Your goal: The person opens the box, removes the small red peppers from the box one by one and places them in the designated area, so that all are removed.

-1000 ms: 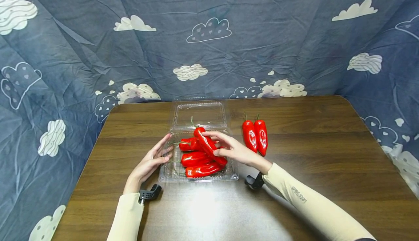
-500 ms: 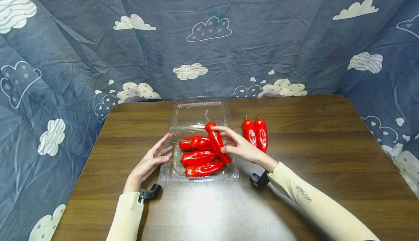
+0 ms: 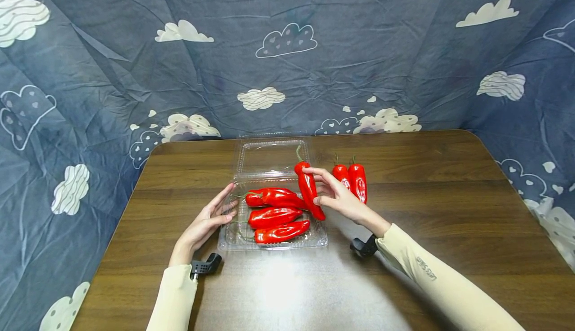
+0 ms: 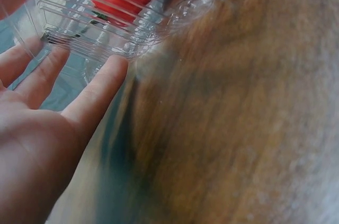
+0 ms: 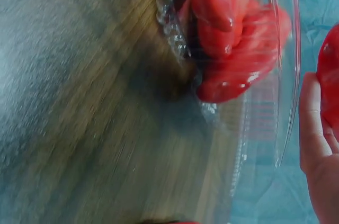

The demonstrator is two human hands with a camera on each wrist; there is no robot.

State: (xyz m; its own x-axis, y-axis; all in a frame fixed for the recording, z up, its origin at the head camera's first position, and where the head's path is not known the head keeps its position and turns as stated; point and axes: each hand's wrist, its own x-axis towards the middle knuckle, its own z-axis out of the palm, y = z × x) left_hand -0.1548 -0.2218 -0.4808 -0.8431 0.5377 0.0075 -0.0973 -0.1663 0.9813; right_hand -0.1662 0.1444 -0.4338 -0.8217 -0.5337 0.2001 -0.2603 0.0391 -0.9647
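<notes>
My right hand (image 3: pixel 338 198) grips a glossy red pepper (image 3: pixel 308 187) with a green stem between thumb and fingers, above the right edge of a clear plastic clamshell box (image 3: pixel 275 245). Inside the box lie several more red peppers (image 3: pixel 282 232), stems mostly to the left. My left hand (image 3: pixel 204 225) rests against the box's left wall, fingers fairly straight. In the left wrist view, the fingertips (image 4: pixel 117 65) touch the ridged clear plastic. The right wrist view shows the held pepper (image 5: pixel 331 78) partly cut off at the edge, beside my thumb.
Two red peppers (image 3: pixel 358 183) lie side by side on the wooden table (image 3: pixel 431 211), right of the box and partly behind my right hand. The box's clear lid (image 3: pixel 275 157) lies opened back toward the cloud-patterned cloth (image 3: pixel 287 81).
My right hand has lifted the pepper off the others and carried it rightward to the box's right side. The left hand stays in place.
</notes>
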